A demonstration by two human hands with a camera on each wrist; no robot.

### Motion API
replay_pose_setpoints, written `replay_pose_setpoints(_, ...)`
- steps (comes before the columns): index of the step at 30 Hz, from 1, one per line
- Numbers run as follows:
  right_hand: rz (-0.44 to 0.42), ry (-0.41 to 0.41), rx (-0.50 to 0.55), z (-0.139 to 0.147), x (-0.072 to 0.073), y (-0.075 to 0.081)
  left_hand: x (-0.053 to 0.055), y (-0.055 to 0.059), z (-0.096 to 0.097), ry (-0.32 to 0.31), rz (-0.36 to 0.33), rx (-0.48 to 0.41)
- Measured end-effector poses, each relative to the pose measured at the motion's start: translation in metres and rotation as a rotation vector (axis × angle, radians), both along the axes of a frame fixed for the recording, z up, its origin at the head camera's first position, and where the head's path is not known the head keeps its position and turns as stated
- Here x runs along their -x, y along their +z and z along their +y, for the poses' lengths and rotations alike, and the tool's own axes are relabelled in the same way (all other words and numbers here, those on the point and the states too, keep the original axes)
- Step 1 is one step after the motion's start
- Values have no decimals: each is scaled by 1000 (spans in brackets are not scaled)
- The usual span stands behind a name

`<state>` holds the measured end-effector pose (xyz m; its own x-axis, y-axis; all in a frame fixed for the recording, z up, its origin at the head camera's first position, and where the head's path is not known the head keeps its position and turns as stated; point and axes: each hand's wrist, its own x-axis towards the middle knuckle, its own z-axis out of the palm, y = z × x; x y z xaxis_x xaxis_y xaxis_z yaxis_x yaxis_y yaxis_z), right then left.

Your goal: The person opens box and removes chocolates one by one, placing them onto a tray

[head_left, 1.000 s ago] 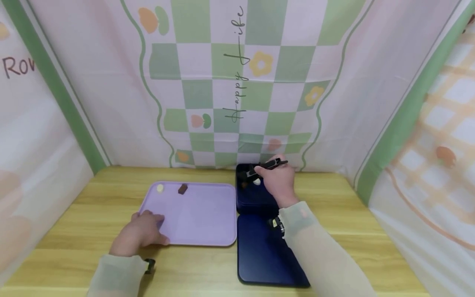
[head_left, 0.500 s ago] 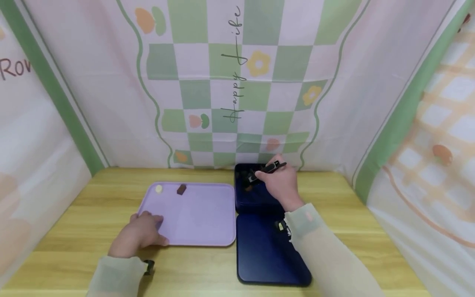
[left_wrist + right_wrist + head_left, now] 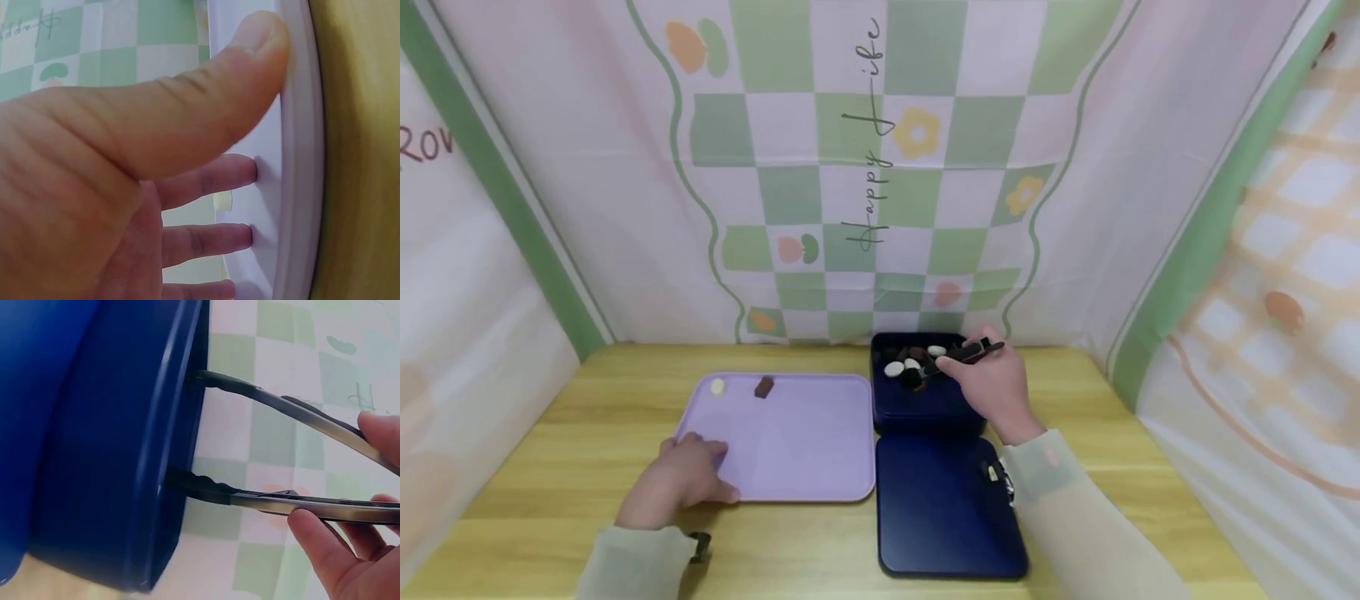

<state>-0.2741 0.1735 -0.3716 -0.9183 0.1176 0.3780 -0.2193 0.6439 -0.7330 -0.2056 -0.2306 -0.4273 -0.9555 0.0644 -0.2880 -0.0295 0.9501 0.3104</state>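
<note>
My right hand (image 3: 992, 387) holds a pair of tongs (image 3: 970, 352) over a dark blue box (image 3: 928, 410). In the right wrist view the two arms of the tongs (image 3: 300, 412) stand spread apart, and their black tips dip behind the box's rim. White oval pieces (image 3: 894, 369) and dark brown ones lie inside the box near the tips; whether the tips touch any is unclear. My left hand (image 3: 681, 475) rests at the near left corner of a lilac tray (image 3: 797, 442), fingertips (image 3: 240, 172) on its surface and thumb at the rim. The tray carries a cream piece (image 3: 718, 387) and a brown block (image 3: 763, 387).
A dark blue lid (image 3: 951, 517) lies flat in front of the box, right of the tray. All of it stands on a wooden table (image 3: 790, 550). A checked cloth (image 3: 850, 192) hangs close behind the box, with more cloth at both sides.
My right hand and the tongs have shifted right and slightly toward me, so more white and brown pieces in the box show. The left hand stays on the tray. The head view has shifted slightly.
</note>
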Motion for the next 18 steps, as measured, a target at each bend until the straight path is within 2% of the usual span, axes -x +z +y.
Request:
replay_pose_setpoints(4,-26,1,-14,5,0,-8,0,-2,-1,10,2,-4)
replay_pose_setpoints(11,-33,25,21,8,3,-16,-1,0,-1,13,1,-11)
replay_pose_setpoints(18,54,18,-66,15,8,-19,0,-2,-1,23,4,-15)
